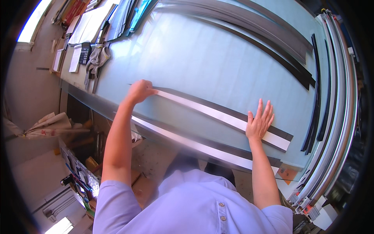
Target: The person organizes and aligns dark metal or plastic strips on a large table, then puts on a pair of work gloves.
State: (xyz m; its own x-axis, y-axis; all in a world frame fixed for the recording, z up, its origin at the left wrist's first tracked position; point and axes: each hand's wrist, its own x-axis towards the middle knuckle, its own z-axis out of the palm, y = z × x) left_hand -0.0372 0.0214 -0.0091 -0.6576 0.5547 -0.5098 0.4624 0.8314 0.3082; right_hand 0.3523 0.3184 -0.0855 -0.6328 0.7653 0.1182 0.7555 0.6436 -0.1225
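A long white strip [202,109] lies along a dark grey strip [218,104] on the glass-like tabletop [183,58]. At its left end, my left hand [139,91] is closed, with thumb and fingers pinched on the white strip. My right hand [259,123] lies flat and open across both strips near their right end, fingers spread and pointing away from me. Nearer to me, a similar white band [194,145] with a dark band runs along the table's front edge. I cannot tell whether that is a second pair or a reflection.
Dark grey strips [249,27] lie along the far side. Black strips [314,101] and long pale rails [343,97] stand at the right. Grey gloves [96,58], a calculator [84,54], papers [87,25] and blue sheets [120,17] are at the left.
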